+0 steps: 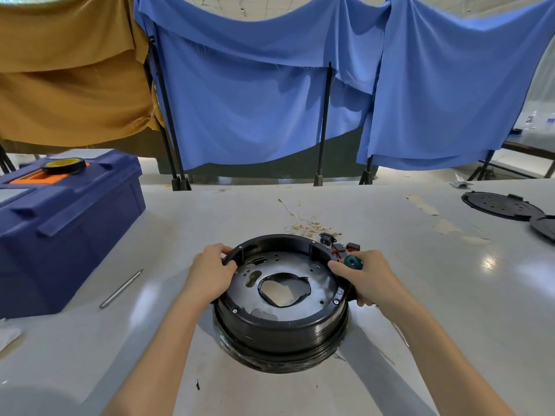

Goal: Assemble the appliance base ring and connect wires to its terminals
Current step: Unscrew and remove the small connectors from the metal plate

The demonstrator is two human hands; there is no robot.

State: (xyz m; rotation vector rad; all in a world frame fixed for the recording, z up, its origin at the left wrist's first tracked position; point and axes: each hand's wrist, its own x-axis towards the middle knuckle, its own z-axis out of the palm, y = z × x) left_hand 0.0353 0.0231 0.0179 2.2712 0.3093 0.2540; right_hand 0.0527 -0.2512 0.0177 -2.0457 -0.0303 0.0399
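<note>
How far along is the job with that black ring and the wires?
Seemingly done: screws sit in the rim of the base ring. In hand: left hand and right hand grip the ring, the right also holding a teal-handled tool. Left: loose wires lie on the table behind it, apparently unconnected.

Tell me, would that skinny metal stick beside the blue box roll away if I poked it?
Probably yes: the metal stick looks round and smooth, and the table is flat and glossy, so it would likely roll sideways. It looks stiff and straight, so it shouldn't bend.

Grey table (420, 280) — toolbox (69, 223), base ring (282, 325), wires (303, 225)
</note>
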